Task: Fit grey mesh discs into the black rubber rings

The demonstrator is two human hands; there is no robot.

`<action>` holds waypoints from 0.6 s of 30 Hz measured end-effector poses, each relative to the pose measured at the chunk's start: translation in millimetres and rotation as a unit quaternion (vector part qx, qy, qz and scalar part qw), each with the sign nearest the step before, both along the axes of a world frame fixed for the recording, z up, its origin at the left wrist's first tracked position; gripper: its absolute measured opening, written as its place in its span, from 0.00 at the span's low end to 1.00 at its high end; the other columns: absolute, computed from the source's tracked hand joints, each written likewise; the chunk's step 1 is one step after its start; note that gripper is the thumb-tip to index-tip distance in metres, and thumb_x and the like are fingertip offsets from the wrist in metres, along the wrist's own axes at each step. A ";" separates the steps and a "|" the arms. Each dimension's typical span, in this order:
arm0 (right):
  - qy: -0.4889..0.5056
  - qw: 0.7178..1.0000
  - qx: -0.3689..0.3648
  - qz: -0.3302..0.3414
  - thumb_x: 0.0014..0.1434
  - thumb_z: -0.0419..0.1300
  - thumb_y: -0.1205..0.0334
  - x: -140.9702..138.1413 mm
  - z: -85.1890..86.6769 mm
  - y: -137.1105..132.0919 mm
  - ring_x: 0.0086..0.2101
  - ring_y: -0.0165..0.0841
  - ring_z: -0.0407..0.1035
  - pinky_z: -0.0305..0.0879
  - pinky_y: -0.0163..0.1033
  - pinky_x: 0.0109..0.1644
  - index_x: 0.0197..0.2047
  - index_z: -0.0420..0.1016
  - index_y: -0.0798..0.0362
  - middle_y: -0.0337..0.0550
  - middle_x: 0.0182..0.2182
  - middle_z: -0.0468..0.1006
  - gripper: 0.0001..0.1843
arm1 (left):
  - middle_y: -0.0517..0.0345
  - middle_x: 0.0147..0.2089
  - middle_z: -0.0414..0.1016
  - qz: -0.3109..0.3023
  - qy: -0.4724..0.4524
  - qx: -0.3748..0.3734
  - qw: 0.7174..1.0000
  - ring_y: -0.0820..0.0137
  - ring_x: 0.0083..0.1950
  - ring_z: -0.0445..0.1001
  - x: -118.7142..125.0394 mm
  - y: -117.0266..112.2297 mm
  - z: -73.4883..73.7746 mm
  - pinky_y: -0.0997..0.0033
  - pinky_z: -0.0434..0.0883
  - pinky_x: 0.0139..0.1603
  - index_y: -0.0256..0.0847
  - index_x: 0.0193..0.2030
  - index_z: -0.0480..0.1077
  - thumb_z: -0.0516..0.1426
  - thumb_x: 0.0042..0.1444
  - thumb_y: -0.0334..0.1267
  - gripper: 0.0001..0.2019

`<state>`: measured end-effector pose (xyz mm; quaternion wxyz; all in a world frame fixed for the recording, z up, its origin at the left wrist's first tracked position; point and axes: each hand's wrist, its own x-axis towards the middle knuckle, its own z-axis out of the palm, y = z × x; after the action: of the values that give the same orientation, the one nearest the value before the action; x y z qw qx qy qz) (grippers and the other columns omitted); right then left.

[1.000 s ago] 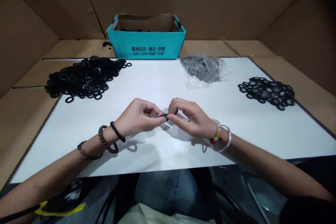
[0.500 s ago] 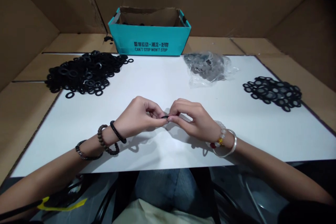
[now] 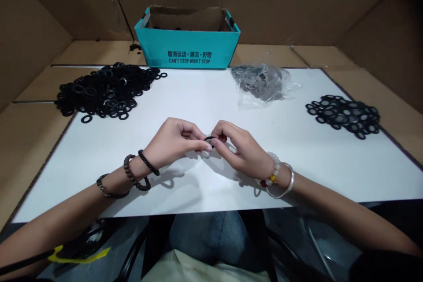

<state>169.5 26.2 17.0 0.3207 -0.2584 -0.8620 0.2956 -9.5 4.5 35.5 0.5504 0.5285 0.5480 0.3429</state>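
Between my two hands, above the white board, is a small black ring (image 3: 209,138), partly hidden by fingertips. My left hand (image 3: 176,139) pinches its left side between thumb and fingers. On the other side, my right hand (image 3: 243,147) grips the ring's right edge with thumb and index finger. Whether a disc sits inside the ring I cannot tell. At the left lies a heap of black rings (image 3: 102,90). Over on the right is a smaller pile of black rings with grey centres (image 3: 343,114). A clear plastic bag of grey discs (image 3: 262,83) rests behind my right hand.
A turquoise box (image 3: 188,48) with dark pieces inside stands at the back. Cardboard walls (image 3: 264,0) enclose the back and sides. The white board (image 3: 194,101) lies on cardboard, its near edge just in front of my lap.
The ring has tilted so that more of its upper curve shows. Both hands have shifted slightly, and my right fingers have moved a little along its edge.
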 end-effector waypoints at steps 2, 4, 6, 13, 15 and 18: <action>0.014 0.998 -0.056 -0.004 0.60 0.50 0.64 -0.7 0.1 -0.2 0.26 0.26 0.57 0.56 0.33 0.31 0.31 0.60 0.54 0.37 0.25 0.63 0.05 | 0.56 0.20 0.76 0.011 -0.018 -0.007 1.000 0.70 0.23 0.75 0.6 -0.1 0.0 0.76 0.70 0.23 0.34 0.21 0.72 0.68 0.34 0.36 0.10; 0.036 0.991 -0.131 -0.001 0.60 0.51 0.61 -1.3 -0.4 -0.2 0.26 0.25 0.58 0.57 0.33 0.30 0.32 0.61 0.54 0.37 0.26 0.64 0.06 | 0.56 0.20 0.76 0.021 -0.026 -0.014 0.999 0.70 0.24 0.75 0.6 0.0 0.0 0.76 0.71 0.24 0.35 0.20 0.71 0.68 0.33 0.35 0.10; 0.062 0.979 -0.193 0.004 0.59 0.53 0.58 -1.6 -1.5 0.3 0.27 0.25 0.59 0.58 0.33 0.31 0.33 0.63 0.55 0.38 0.27 0.65 0.08 | 0.57 0.21 0.76 0.023 -0.028 -0.018 0.999 0.70 0.24 0.75 -0.2 0.3 -0.3 0.76 0.71 0.25 0.35 0.20 0.71 0.68 0.33 0.34 0.10; 0.065 0.974 -0.215 -0.007 0.58 0.55 0.59 2.2 0.3 3.4 0.29 0.26 0.64 0.60 0.33 0.33 0.33 0.66 0.57 0.40 0.28 0.70 0.09 | 0.56 0.28 0.78 -0.045 -0.029 0.016 0.998 0.71 0.30 0.75 -2.9 3.3 0.6 0.75 0.71 0.32 0.35 0.28 0.73 0.64 0.43 0.37 0.08; 0.047 0.983 -0.178 -0.016 0.58 0.55 0.59 3.1 1.8 3.9 0.28 0.25 0.63 0.59 0.32 0.31 0.33 0.66 0.57 0.39 0.26 0.70 0.08 | 0.55 0.29 0.77 -0.062 -0.023 0.040 0.997 0.71 0.32 0.75 -2.1 3.4 0.6 0.74 0.71 0.34 0.35 0.29 0.72 0.63 0.46 0.39 0.08; 0.011 0.992 -0.124 -0.024 0.59 0.54 0.60 3.0 1.8 4.7 0.25 0.24 0.61 0.58 0.32 0.30 0.32 0.67 0.57 0.38 0.25 0.70 0.08 | 0.56 0.29 0.75 -0.066 -0.013 0.058 0.996 0.72 0.33 0.74 -1.5 3.1 -2.4 0.74 0.71 0.35 0.35 0.29 0.71 0.61 0.47 0.39 0.08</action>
<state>172.6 30.9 18.8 0.3030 -0.3138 -0.8086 0.3949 -11.1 7.7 33.0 0.5476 0.5894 0.4842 0.3440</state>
